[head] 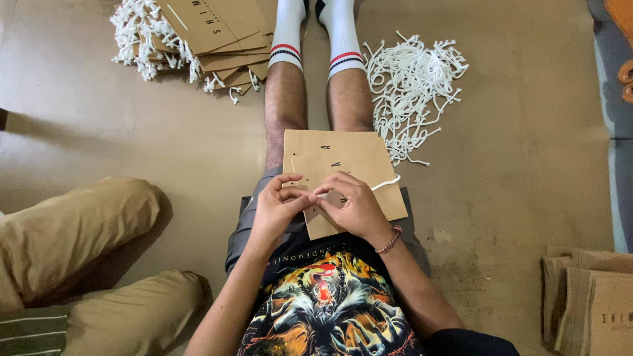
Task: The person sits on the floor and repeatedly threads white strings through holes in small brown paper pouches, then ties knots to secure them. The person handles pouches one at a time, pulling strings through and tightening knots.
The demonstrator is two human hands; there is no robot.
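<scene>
Where the person sits, floor (pixel 514 165): smooth tan, scuffed.
Bag (pixel 356 158): flat brown paper on the lap, long axis running toward the feet.
Cord (pixel 386 184): white, twisted, trailing right off the bag.
Left hand (pixel 277 204): pinching the bag's edge.
Right hand (pixel 353 204): pinching the cord's end.
Loose cords (pixel 412 86): white heap beside the right shin.
Stack (pixel 211 33): finished bags, fanned, past the left leg.

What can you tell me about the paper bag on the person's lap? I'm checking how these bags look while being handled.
The paper bag is flat, brown and looks like kraft paper, with small dark marks and punched holes near its edge. It lies folded on the person's thighs, slightly tilted. The left hand and right hand rest on its near part, pinching a white cord that runs out over the bag to the right.
</scene>
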